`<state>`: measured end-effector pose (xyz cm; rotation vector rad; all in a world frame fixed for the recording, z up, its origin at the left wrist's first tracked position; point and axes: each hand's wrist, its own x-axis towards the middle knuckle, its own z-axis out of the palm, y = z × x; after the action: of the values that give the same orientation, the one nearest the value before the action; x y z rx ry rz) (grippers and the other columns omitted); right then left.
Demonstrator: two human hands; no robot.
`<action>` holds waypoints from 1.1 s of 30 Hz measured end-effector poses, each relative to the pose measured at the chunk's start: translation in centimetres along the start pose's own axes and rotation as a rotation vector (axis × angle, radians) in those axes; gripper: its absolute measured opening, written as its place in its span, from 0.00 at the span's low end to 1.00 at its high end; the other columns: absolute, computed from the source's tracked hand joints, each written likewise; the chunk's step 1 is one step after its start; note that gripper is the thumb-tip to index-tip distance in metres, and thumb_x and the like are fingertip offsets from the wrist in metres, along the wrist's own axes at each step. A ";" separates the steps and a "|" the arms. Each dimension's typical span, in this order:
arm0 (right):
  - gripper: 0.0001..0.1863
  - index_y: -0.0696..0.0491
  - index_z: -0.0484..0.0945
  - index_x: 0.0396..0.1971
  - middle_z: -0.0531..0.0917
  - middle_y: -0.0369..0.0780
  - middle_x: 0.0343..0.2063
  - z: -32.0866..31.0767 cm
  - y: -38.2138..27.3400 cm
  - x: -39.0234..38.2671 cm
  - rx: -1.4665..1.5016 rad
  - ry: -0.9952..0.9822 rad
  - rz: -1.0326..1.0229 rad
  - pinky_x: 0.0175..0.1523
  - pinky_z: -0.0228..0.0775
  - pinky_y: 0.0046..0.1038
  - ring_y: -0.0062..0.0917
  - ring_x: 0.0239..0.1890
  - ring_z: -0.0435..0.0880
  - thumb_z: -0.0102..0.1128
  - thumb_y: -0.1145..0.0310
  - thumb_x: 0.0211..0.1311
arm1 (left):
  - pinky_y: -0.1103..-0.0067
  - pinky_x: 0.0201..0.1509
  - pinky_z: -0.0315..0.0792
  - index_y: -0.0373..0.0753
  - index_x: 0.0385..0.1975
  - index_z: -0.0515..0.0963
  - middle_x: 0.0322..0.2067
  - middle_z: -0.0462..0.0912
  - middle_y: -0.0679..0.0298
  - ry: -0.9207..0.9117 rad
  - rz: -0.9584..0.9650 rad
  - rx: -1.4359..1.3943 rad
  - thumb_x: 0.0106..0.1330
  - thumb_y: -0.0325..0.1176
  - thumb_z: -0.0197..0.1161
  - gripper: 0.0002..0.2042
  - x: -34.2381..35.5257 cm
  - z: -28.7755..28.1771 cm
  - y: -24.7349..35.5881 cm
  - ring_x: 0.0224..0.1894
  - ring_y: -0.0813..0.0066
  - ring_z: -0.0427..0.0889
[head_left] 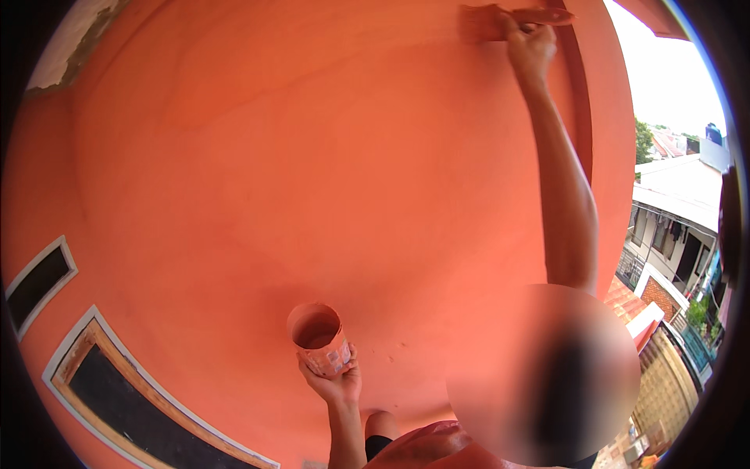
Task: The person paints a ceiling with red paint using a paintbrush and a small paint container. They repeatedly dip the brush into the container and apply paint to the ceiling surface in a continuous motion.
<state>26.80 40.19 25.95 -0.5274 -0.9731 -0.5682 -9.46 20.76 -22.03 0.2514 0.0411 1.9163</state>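
My right hand (pixel 533 53) is raised high at the upper right, fingers closed around the handle of a wide paintbrush (pixel 483 23). The brush is coated in orange-red paint. Its bristle end points left and lies at the orange wall (pixel 312 172); contact with the surface is hard to judge. Low in the middle, my left hand (pixel 336 381) grips a paint can (pixel 322 348) from below and around its side. The can is tilted a little, its open mouth facing up, with orange paint inside and smears over its outside.
At the lower left, a wood-framed dark opening (pixel 148 406) and a smaller white-edged one (pixel 39 285) break the wall. A darker vertical band (pixel 580 102) runs along its right side. Beyond are roofs (pixel 680 187) and a bamboo-like fence (pixel 664 375). A round blur hides the lower right.
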 end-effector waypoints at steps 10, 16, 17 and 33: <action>0.18 0.62 0.80 0.40 0.89 0.49 0.32 0.6 -8.3 -1.9 -0.562 -0.210 -0.418 0.39 0.80 0.40 0.39 0.36 0.90 0.71 0.63 0.59 | 0.81 0.30 0.80 0.45 0.55 0.75 0.45 0.83 0.62 -0.106 0.084 -0.031 0.74 0.56 0.53 0.23 -1.2 2.0 -1.0 0.42 0.70 0.84; 0.06 0.43 0.84 0.38 0.84 0.41 0.23 10.5 -21.2 -13.3 0.317 -0.586 -0.583 0.29 0.72 0.44 0.40 0.26 0.84 0.63 0.66 0.62 | 0.81 0.25 0.79 0.43 0.58 0.74 0.47 0.82 0.59 -0.075 -0.009 -0.068 0.72 0.58 0.54 0.27 -0.2 0.9 -0.2 0.43 0.59 0.84; 0.05 0.44 0.84 0.37 0.83 0.41 0.22 11.1 -21.5 -13.2 0.246 -0.581 -0.497 0.30 0.72 0.44 0.40 0.26 0.84 0.63 0.65 0.63 | 0.82 0.24 0.78 0.43 0.58 0.74 0.46 0.82 0.58 -0.088 -0.014 -0.066 0.72 0.59 0.54 0.27 0.0 0.6 -0.1 0.43 0.58 0.84; 0.13 0.49 0.75 0.45 0.85 0.49 0.24 -4.0 -3.7 7.4 -0.540 0.095 -0.250 0.35 0.73 0.54 0.51 0.30 0.86 0.60 0.58 0.67 | 0.83 0.25 0.80 0.41 0.56 0.75 0.43 0.83 0.57 0.011 0.099 -0.041 0.73 0.57 0.53 0.26 -0.1 1.2 -1.1 0.38 0.65 0.84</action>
<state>30.10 33.32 31.14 -0.8544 -0.7954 -1.0848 -8.18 20.95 -21.00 0.2190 -0.0036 2.0149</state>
